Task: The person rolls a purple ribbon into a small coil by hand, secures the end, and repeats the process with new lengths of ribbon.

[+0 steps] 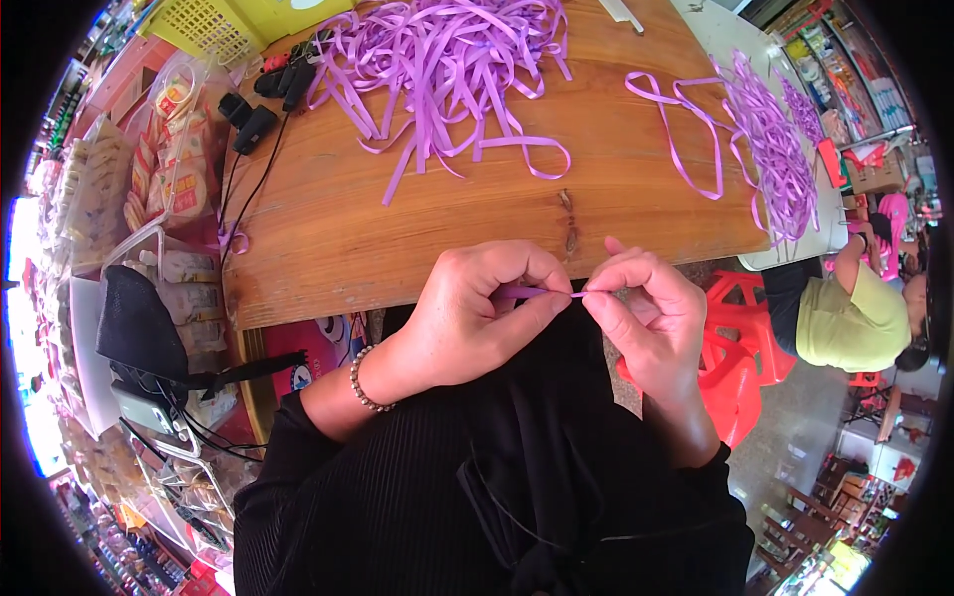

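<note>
Between my two hands, just in front of the table's near edge, a short stretch of purple ribbon (521, 292) runs taut. My left hand (489, 303), with a beaded bracelet at the wrist, pinches it between thumb and forefinger. The thumb and forefinger of my right hand (651, 313) grip the ribbon close beside the left fingertips. Most of the ribbon is hidden inside my left hand. A large tangled heap of purple ribbons (437, 70) lies at the far side of the wooden table (388, 243).
More purple ribbons (780, 164) lie on a white surface at right, one loop reaching onto the table. Black cabled devices (246, 121) and a yellow basket (214, 28) sit far left. Packaged goods (179, 164) fill the left. Red stools (735, 363) and a person in yellow (850, 318) are at right.
</note>
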